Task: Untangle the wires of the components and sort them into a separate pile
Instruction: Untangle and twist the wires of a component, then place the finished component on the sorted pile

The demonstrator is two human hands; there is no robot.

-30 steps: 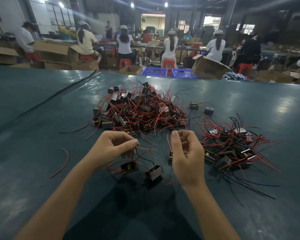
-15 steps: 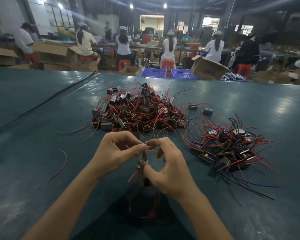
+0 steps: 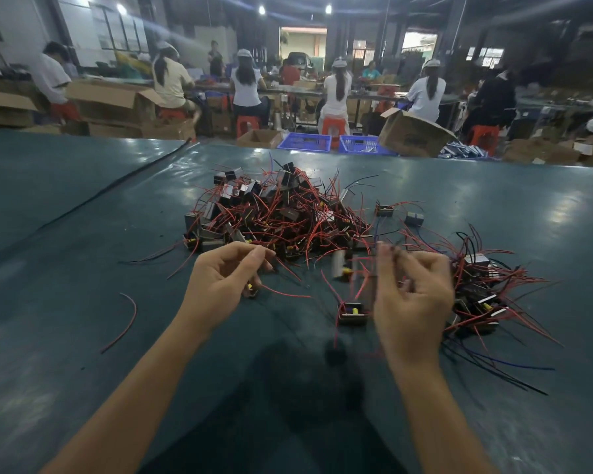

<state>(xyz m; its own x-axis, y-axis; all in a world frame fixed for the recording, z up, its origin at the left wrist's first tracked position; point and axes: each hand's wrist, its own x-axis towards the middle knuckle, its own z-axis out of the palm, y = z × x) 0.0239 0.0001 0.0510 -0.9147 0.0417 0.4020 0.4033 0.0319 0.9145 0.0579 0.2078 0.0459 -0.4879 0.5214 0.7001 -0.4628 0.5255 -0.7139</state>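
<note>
A component (image 3: 252, 291) is sitting under the curled fingers of the left grip (image 3: 220, 289), its red wire (image 3: 285, 295) trailing right over the counter (image 3: 83, 371). The right grip (image 3: 411, 295), blurred, is pinching wires (image 3: 361, 288) from which a second component (image 3: 353, 311) is dangling just above the counter. A third component (image 3: 341, 266) is showing blurred higher up. The tangled pile (image 3: 281, 217) is lying beyond both grips, and the sorted pile (image 3: 483, 289) is lying just right of the right grip. A loose wire (image 3: 125, 319) is lying well left. Workers (image 3: 336, 90) are sitting beyond the counter among boxes (image 3: 415, 135) and blue crates (image 3: 305, 142).
</note>
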